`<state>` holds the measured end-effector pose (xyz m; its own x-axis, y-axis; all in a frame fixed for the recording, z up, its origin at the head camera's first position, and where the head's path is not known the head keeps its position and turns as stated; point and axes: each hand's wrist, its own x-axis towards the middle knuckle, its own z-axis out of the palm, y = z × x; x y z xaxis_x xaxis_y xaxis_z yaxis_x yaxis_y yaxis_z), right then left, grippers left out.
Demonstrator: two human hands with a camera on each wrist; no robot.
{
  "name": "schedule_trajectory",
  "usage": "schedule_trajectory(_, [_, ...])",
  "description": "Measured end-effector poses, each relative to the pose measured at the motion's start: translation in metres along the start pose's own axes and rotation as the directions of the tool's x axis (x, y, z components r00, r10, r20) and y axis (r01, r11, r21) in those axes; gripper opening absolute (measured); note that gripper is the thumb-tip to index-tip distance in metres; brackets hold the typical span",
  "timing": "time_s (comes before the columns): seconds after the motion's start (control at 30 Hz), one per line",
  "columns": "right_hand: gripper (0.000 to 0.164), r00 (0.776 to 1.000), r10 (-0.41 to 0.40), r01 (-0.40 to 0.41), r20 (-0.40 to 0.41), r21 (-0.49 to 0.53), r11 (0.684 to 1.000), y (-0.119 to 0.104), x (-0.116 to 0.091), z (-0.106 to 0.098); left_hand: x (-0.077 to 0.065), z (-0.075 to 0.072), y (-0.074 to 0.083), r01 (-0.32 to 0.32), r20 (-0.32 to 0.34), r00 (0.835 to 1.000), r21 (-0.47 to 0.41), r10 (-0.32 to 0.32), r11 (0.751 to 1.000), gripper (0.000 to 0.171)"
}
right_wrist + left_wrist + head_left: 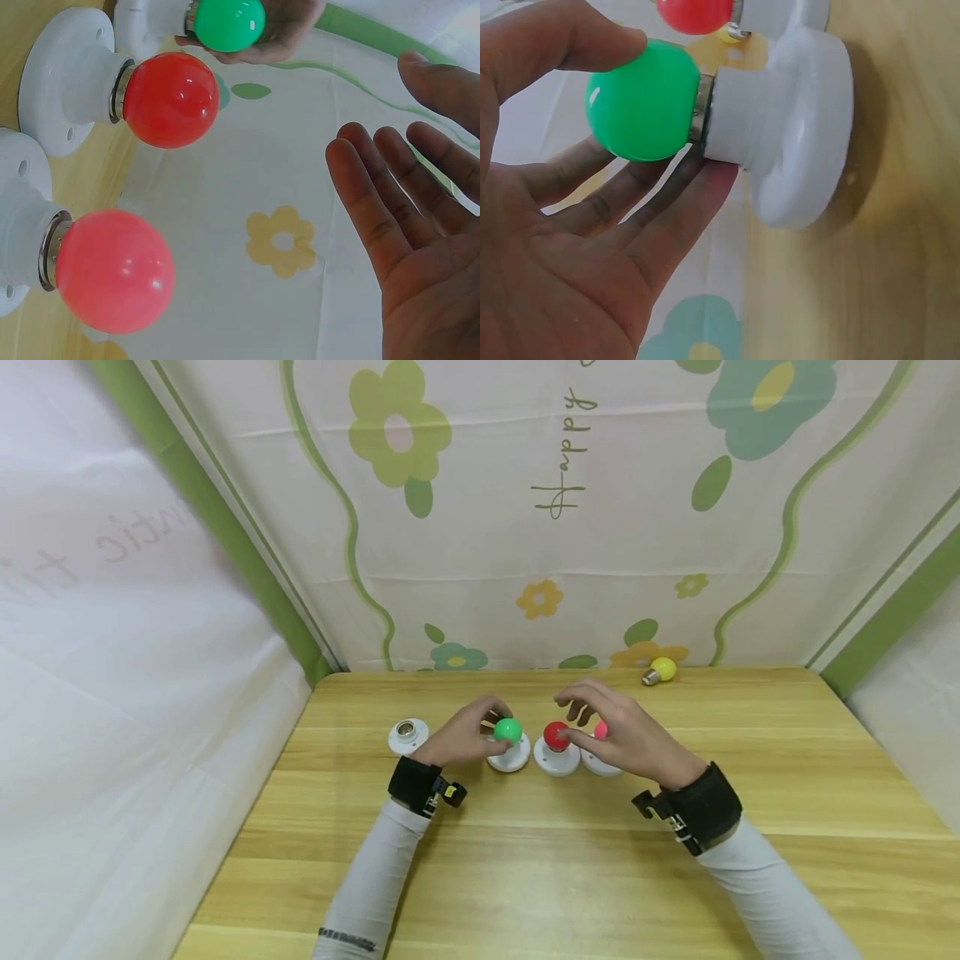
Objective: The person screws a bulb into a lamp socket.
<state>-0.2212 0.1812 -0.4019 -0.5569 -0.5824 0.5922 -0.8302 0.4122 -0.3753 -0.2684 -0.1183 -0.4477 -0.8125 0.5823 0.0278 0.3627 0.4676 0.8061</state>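
My left hand [468,732] grips the green light bulb [641,101], its thumb on one side of the globe and its fingers round the other. That bulb's metal base sits in a round white lamp holder [802,127]. To its right, a red bulb [171,100] and a pink bulb [115,271] stand in white holders of their own. My right hand [420,217] is held above these two with fingers spread and nothing in them. In the head view it partly covers the pink bulb [601,731].
A white holder [407,737] without a bulb lies left of my left hand. A yellow bulb [663,669] lies on its side at the back right of the wooden table [525,877]. Behind the table hangs a flower-printed cloth [480,543].
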Motion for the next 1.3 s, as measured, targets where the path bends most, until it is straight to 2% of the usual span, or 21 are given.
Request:
schedule_trajectory(0.27, [0.053,1.000,-0.001,0.001,0.007,0.010,1.000,-0.0004,0.0005,0.0004,0.0005,0.0017,-0.0050,0.040,0.010,0.999,-0.020,-0.040,0.999,0.038])
schedule_trajectory(1.03, [0.053,1.000,0.002,-0.002,0.015,-0.009,1.000,-0.0010,-0.0006,0.0003,0.0001,0.0004,-0.0055,0.051,0.056,0.997,-0.050,-0.048,0.997,0.041])
schedule_trajectory(1.3, [0.051,1.000,0.001,-0.001,0.015,-0.018,1.000,-0.0011,-0.0008,-0.0003,-0.0002,-0.0008,-0.0060,0.052,0.059,0.997,-0.037,-0.050,0.998,0.055])
